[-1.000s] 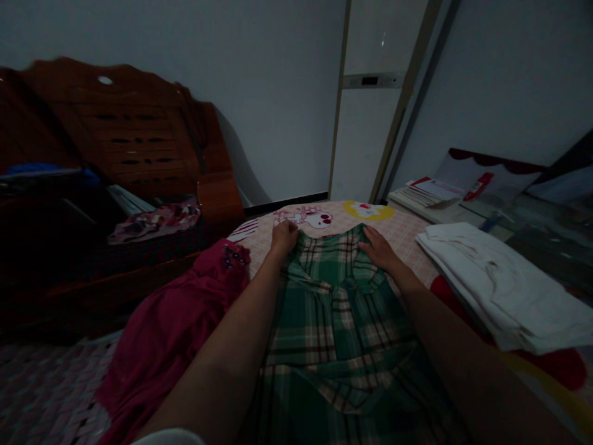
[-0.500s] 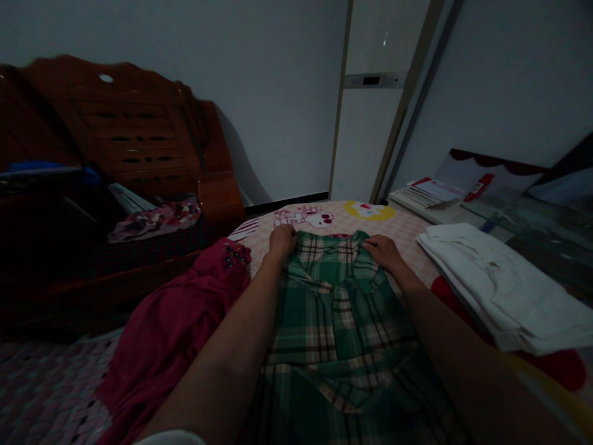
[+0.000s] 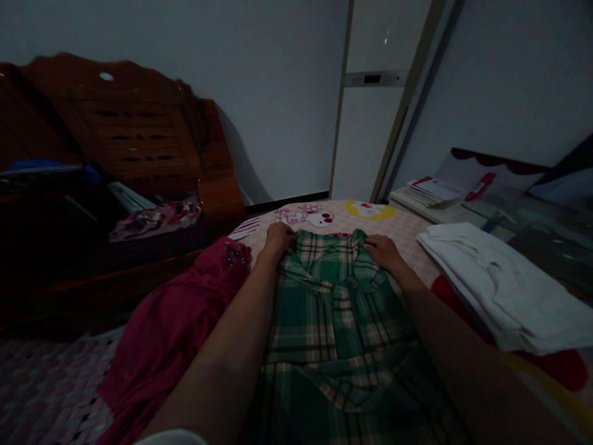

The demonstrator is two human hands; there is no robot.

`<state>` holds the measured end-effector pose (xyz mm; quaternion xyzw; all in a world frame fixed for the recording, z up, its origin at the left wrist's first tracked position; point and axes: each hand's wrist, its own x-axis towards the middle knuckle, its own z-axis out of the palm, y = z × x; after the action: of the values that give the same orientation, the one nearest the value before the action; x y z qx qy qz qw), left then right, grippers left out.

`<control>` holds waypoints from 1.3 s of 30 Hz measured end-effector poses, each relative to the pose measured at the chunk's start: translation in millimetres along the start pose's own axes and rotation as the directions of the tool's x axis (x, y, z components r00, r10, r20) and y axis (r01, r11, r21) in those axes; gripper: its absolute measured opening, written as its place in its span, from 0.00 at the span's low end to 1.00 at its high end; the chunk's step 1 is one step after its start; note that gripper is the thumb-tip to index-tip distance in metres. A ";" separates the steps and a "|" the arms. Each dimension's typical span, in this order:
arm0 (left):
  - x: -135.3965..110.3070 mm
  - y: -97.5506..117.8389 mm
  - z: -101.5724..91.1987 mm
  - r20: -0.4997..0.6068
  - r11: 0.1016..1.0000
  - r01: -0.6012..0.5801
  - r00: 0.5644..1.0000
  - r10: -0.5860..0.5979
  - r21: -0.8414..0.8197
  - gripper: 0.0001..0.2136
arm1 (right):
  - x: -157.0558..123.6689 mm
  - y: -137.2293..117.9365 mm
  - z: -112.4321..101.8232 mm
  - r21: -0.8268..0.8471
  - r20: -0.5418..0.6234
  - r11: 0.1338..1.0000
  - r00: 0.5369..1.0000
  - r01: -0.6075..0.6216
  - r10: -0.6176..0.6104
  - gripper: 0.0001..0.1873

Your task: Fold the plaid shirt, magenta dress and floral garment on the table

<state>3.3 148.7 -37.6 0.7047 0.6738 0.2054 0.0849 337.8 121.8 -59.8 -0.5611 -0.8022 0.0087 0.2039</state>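
A green plaid shirt (image 3: 303,327) lies spread out in front of me, its collar end pointing away and some loose folds across its lower part. At the left side of the collar, my left hand (image 3: 278,240) is closed on the cloth. My right hand (image 3: 382,250) pinches the fabric at the collar's right side. Both forearms run along the shirt's two sides and cover parts of its edges. A magenta garment (image 3: 185,321) with dark decoration at its top lies crumpled just left of my left forearm.
The patterned cloth surface (image 3: 412,241) lies under the shirt. Folded white cloth (image 3: 504,278) is stacked at the right, near a glass-topped table (image 3: 546,216) and papers (image 3: 430,193). A wooden bench (image 3: 139,136) stands at left, a tall white cabinet-like unit (image 3: 361,136) at the back.
My left hand has shifted slightly to the left at the collar. The right hand and the shirt look almost the same.
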 end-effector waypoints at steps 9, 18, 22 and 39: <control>-1.1 -1.1 2.9 -0.129 0.993 0.091 0.988 -0.080 0.078 0.13 | -0.9 -0.9 -0.9 0.018 -0.008 1.000 1.000 0.017 -0.017 0.14; -3.9 1.0 2.6 -0.146 1.000 0.000 0.989 -0.004 -0.030 0.11 | 0.0 5.2 3.6 0.031 -0.029 0.997 0.997 0.073 -0.073 0.14; -2.3 0.8 0.1 0.013 0.995 -0.063 0.998 0.064 -0.072 0.10 | 1.1 10.2 5.5 0.012 -0.006 0.996 0.996 0.091 -0.091 0.14; 1.0 -2.2 4.5 0.004 0.991 -0.127 0.992 0.127 0.029 0.20 | -2.8 -6.1 -32.2 0.160 -0.027 0.987 1.000 -0.010 0.015 0.16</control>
<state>3.2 150.6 -42.3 0.7476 0.6303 0.1998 0.0620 344.0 110.1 -29.7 -0.5480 -0.7924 0.0666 0.2595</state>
